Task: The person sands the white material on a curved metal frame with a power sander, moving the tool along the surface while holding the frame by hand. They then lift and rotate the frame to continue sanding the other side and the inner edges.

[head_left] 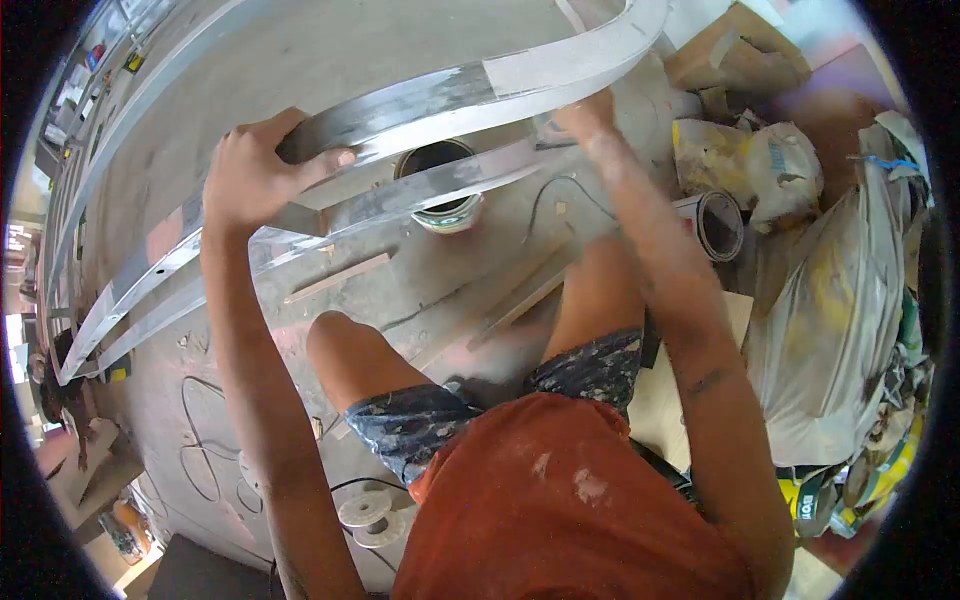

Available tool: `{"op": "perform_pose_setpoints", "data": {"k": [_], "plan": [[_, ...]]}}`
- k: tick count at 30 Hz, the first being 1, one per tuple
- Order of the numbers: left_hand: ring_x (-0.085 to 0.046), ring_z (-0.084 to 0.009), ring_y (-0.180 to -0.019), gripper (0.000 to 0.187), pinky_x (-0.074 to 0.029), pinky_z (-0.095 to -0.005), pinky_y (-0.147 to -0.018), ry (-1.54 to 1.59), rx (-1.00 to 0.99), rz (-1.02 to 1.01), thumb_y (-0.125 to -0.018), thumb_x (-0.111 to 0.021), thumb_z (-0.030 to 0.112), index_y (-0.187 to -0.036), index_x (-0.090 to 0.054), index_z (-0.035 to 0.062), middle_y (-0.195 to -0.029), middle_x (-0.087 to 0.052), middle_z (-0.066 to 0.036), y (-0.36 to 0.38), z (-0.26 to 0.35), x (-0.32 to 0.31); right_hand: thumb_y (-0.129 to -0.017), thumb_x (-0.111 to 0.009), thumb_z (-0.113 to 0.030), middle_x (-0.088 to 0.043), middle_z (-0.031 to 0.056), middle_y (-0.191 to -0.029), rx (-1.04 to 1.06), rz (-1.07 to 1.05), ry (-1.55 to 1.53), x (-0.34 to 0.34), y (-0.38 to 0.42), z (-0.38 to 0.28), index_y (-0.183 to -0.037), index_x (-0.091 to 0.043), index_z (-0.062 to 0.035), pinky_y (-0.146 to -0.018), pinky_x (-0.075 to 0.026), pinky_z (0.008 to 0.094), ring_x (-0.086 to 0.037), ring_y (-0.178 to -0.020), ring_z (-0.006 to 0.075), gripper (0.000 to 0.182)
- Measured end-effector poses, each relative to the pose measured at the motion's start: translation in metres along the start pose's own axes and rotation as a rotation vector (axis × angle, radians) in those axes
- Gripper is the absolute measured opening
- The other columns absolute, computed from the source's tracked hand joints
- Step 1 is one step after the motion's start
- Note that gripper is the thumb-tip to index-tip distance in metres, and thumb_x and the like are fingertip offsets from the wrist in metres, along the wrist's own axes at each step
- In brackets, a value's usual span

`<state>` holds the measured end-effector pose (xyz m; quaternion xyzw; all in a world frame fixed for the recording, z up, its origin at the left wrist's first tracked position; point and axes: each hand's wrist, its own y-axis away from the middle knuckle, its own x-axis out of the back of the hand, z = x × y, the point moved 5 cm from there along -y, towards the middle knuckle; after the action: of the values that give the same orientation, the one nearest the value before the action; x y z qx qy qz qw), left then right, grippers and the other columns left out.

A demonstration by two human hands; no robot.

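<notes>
My left hand [250, 178] is wrapped over the upper bar of a metal frame [400, 108], with the thumb along its near face. The bar is bare and grey by that hand, then turns whitish where it curves away at the upper right. Beneath the curve, my right hand [583, 118] is closed and slightly blurred, close to the lower bar [450, 180]. A small greyish thing shows at its fingers, but I cannot make out what it is. Below the upper bar stands an open can [447, 215], partly hidden by the frame.
Wooden strips [340, 277] and cables lie on the dusty floor. To the right are a tipped can [718, 225], crumpled bags [755, 165] and a large plastic sheet [825, 350]. An empty spool [368, 515] sits low left. More metal frames [150, 95] extend at the left.
</notes>
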<state>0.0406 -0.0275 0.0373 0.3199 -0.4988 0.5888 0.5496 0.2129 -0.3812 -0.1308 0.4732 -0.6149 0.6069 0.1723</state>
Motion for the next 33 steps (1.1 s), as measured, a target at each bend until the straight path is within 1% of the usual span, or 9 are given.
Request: {"op": "perform_pose_setpoints", "data": {"k": [9, 11, 18, 21, 23, 26, 27, 29, 33], "plan": [[-0.061, -0.0277, -0.055, 0.059, -0.048, -0.0391, -0.059, -0.003, -0.028, 0.025, -0.070, -0.080, 0.059, -0.085, -0.072, 0.0020, -0.061, -0.062, -0.014, -0.001, 0.002, -0.001, -0.082, -0.071, -0.024, -0.070, 0.0161, -0.118, 0.058, -0.187, -0.090, 0.040, 0.026, -0.130, -0.118, -0.070, -0.0100, -0.099, -0.050, 0.0478, -0.063, -0.114, 0.0400, 0.038], [-0.061, -0.0269, -0.055, 0.060, -0.048, -0.0387, -0.059, -0.023, -0.005, 0.005, -0.069, -0.081, 0.059, -0.085, -0.072, 0.0017, -0.060, -0.061, -0.013, -0.001, 0.004, 0.000, -0.086, -0.070, -0.028, -0.064, 0.0200, -0.132, 0.004, -0.511, -0.184, 0.037, 0.029, -0.123, -0.125, -0.066, -0.0063, -0.103, -0.047, 0.0501, -0.057, -0.125, 0.0406, 0.045], [-0.061, -0.0257, -0.056, 0.057, -0.048, -0.0373, -0.059, -0.024, -0.005, -0.016, -0.070, -0.084, 0.052, -0.090, -0.072, 0.0007, -0.062, -0.061, -0.012, 0.000, 0.005, 0.001, -0.089, -0.062, -0.045, -0.071, 0.0118, -0.123, 0.093, -0.362, -0.025, 0.028, -0.009, -0.010, -0.128, -0.066, -0.0132, -0.098, -0.053, 0.0446, -0.067, -0.113, 0.0331, 0.051], [-0.061, -0.0252, -0.056, 0.056, -0.048, -0.0373, -0.058, 0.003, -0.035, 0.006, -0.070, -0.084, 0.051, -0.091, -0.071, 0.0010, -0.061, -0.061, -0.012, -0.001, 0.004, -0.001, -0.088, -0.064, -0.045, -0.071, 0.0125, -0.123, -0.150, -0.390, -0.158, 0.021, -0.024, 0.058, -0.127, -0.066, -0.0130, -0.094, -0.055, 0.0436, -0.067, -0.113, 0.0330, 0.051], [-0.060, -0.0248, -0.056, 0.056, -0.048, -0.0370, -0.058, 0.006, -0.035, 0.006, -0.070, -0.084, 0.052, -0.091, -0.071, 0.0010, -0.061, -0.060, -0.011, -0.002, 0.004, -0.002, -0.088, -0.066, -0.045, -0.069, 0.0125, -0.126, -0.010, -0.332, 0.115, 0.003, -0.044, 0.099, -0.129, -0.065, -0.0121, -0.097, -0.054, 0.0426, -0.065, -0.117, 0.0312, 0.053], [-0.060, -0.0237, -0.056, 0.057, -0.047, -0.0364, -0.058, 0.007, -0.037, 0.010, -0.070, -0.085, 0.052, -0.091, -0.071, 0.0010, -0.061, -0.060, -0.010, -0.001, -0.004, -0.005, -0.088, -0.068, -0.043, -0.067, 0.0112, -0.132, -0.215, -0.061, -0.512, -0.112, -0.064, 0.214, -0.131, -0.065, -0.0142, -0.099, -0.053, 0.0403, -0.064, -0.121, 0.0289, 0.052], [-0.060, -0.0230, -0.056, 0.057, -0.047, -0.0362, -0.058, 0.006, -0.046, 0.005, -0.070, -0.085, 0.052, -0.091, -0.071, 0.0009, -0.060, -0.060, -0.010, -0.001, -0.005, -0.006, -0.088, -0.068, -0.043, -0.067, 0.0112, -0.132, -0.213, -0.065, -0.515, -0.109, -0.064, 0.207, -0.131, -0.065, -0.0142, -0.099, -0.053, 0.0403, -0.064, -0.121, 0.0289, 0.052], [-0.060, -0.0223, -0.056, 0.058, -0.047, -0.0362, -0.058, -0.012, -0.029, -0.007, -0.070, -0.085, 0.053, -0.091, -0.071, 0.0008, -0.061, -0.060, -0.010, -0.001, -0.003, -0.005, -0.091, -0.066, -0.044, -0.066, 0.0100, -0.134, -0.462, -0.046, -0.994, -0.092, -0.059, 0.181, -0.134, -0.063, -0.0155, -0.100, -0.053, 0.0386, -0.064, -0.121, 0.0287, 0.052], [-0.060, -0.0210, -0.056, 0.060, -0.047, -0.0364, -0.057, -0.005, -0.010, -0.020, -0.070, -0.083, 0.056, -0.090, -0.072, 0.0009, -0.061, -0.061, -0.011, -0.001, 0.001, -0.003, -0.091, -0.065, -0.043, -0.065, 0.0099, -0.135, -0.131, -0.107, -0.268, -0.035, -0.028, 0.076, -0.134, -0.063, -0.0158, -0.100, -0.052, 0.0391, -0.063, -0.123, 0.0291, 0.051]]}}
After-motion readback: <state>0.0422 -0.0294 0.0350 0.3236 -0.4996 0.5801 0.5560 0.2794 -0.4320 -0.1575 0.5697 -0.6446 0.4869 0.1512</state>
